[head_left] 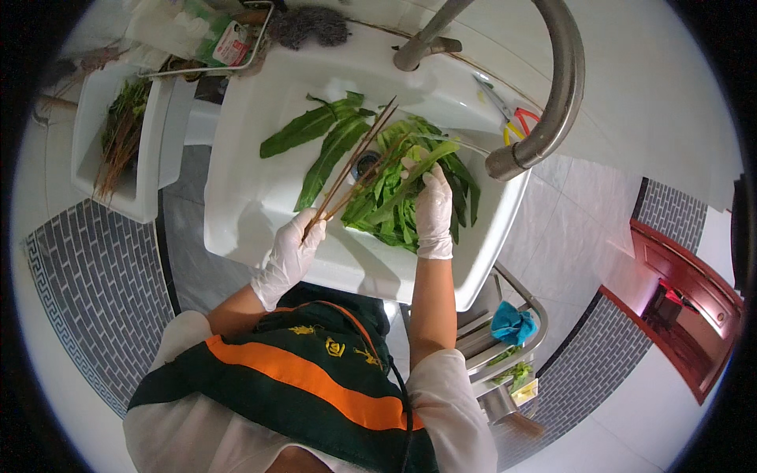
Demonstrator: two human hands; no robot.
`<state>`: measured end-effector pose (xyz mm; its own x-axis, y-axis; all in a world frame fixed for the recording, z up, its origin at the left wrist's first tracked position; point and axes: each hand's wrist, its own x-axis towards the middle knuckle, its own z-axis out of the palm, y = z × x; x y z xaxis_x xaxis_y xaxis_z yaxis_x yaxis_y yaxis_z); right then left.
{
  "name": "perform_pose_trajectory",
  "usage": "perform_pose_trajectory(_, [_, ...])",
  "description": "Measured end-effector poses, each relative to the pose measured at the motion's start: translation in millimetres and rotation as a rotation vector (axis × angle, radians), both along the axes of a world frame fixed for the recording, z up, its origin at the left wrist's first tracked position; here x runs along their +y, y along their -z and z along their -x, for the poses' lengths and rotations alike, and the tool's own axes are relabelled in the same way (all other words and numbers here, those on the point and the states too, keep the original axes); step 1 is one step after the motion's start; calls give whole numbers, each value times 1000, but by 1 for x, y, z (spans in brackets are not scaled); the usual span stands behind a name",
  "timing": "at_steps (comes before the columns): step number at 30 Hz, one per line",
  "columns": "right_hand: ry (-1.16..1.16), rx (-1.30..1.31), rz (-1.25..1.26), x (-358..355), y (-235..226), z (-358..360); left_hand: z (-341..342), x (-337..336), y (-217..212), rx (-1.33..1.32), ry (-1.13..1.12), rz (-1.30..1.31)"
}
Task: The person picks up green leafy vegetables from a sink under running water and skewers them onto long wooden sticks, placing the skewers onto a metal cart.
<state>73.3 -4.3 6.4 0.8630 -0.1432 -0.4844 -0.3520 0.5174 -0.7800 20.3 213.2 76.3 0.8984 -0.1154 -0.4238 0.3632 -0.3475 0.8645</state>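
Over the left part of a white sink [236,205], my left hand [293,254], in a pale glove, is closed round a few long, thin brown stems [352,162]. They slant up and to the right across the basin. My right hand [434,206], gloved too, grips a light-green leaf [412,183] above a heap of leafy greens [394,206]. Its fingertips are partly hidden among the leaves. Two broad dark-green leaves [335,158] lie apart on the sink's floor, left of the drain [364,164]. A thin stream of water runs from the tap's mouth [505,163] toward the greens.
The curved metal tap [564,75] arches over the sink's right side. Scissors [498,98] with red and yellow handles rest on the back right rim. At left stands a white basin [150,197] with more brown stems and greens. A blue cloth [514,322] lies on a metal rack.
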Motion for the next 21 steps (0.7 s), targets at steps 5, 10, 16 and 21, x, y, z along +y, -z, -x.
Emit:
perform_pose_trajectory(5, [-32, -11, 105, 1, -9, 0, 5, -2, 6, 4, 5, 14])
perform_pose_trajectory(10, [82, 24, 236, 7, -20, 1, 7, -6, 1, -15, -82, 27])
perform_pose_trajectory(16, [81, 25, 359, 28, -34, 7, -15, -41, 9, -106, -304, 139])
perform_pose_trajectory(21, [-1, 11, 458, 46, -40, 18, -48, -71, 16, -218, -252, 62])
